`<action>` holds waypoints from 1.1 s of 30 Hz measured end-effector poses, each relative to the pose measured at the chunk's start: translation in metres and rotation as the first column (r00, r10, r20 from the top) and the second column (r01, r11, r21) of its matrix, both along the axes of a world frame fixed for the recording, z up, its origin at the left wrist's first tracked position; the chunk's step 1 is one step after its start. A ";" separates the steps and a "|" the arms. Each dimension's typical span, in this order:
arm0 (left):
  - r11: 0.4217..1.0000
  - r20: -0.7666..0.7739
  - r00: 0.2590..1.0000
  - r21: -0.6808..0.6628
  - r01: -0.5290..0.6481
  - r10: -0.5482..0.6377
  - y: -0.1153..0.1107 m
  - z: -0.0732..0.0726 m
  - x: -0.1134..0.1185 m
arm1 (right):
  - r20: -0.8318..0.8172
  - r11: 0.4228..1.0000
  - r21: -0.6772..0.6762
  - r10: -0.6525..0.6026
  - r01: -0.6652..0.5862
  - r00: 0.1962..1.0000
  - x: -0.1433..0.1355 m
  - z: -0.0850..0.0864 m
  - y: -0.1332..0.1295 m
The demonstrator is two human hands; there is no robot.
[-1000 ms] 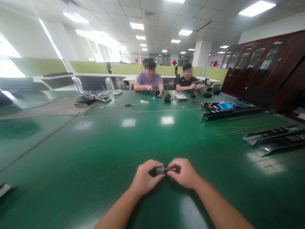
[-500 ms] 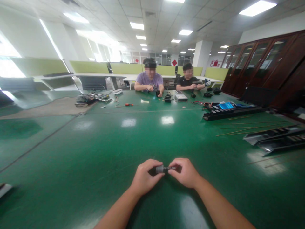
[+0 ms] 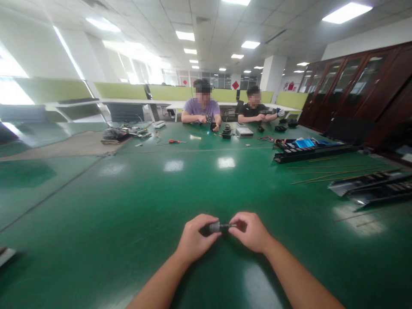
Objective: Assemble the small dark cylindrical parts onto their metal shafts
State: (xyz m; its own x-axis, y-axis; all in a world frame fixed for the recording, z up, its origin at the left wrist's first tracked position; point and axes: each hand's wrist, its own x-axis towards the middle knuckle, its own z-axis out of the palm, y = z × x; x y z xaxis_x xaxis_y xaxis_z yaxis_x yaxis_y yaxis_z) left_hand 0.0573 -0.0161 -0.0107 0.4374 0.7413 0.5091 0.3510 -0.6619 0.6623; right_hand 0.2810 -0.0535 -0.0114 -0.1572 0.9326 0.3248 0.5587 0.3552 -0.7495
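Observation:
Over the green table (image 3: 154, 201), close to me, my left hand (image 3: 196, 239) is closed with thumb and fingers round a small dark grey cylinder (image 3: 214, 227), held level. A thin dark shaft (image 3: 225, 226) sticks out of the cylinder towards the right. At the shaft's far end, my right hand (image 3: 251, 234) is closed in a pinch on it. The fingers partly hide both ends of the piece, and its exact kind cannot be made out.
Two people sit across the table, handling dark parts. An orange screwdriver (image 3: 174, 141) lies at the far side, with piled parts (image 3: 117, 134) to its left. Black metal channels (image 3: 315, 151) and thin rods (image 3: 325, 174) lie at the right. A white-edged object (image 3: 5, 256) shows at the left edge.
My right hand has shifted very slightly right and up, leaving a little more of the shaft showing. My left hand keeps its grip on the cylinder.

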 end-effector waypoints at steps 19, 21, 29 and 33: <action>1.000 -0.006 1.000 -0.022 -0.009 0.009 -0.001 0.003 0.000 | 0.023 0.999 0.021 0.033 -0.034 0.999 0.009 0.002 0.000; 1.000 -0.004 1.000 -0.027 -0.016 0.016 -0.001 0.003 0.000 | 0.025 0.999 0.021 0.025 -0.026 0.999 0.011 0.003 0.001; 0.999 -0.002 1.000 -0.044 -0.020 0.020 0.000 0.001 0.000 | 0.009 0.999 0.004 0.033 -0.033 0.999 0.015 -0.001 0.003; 0.999 0.000 1.000 -0.048 -0.019 0.019 0.001 0.000 0.000 | 0.007 1.000 0.001 0.030 -0.030 1.000 0.013 0.000 0.002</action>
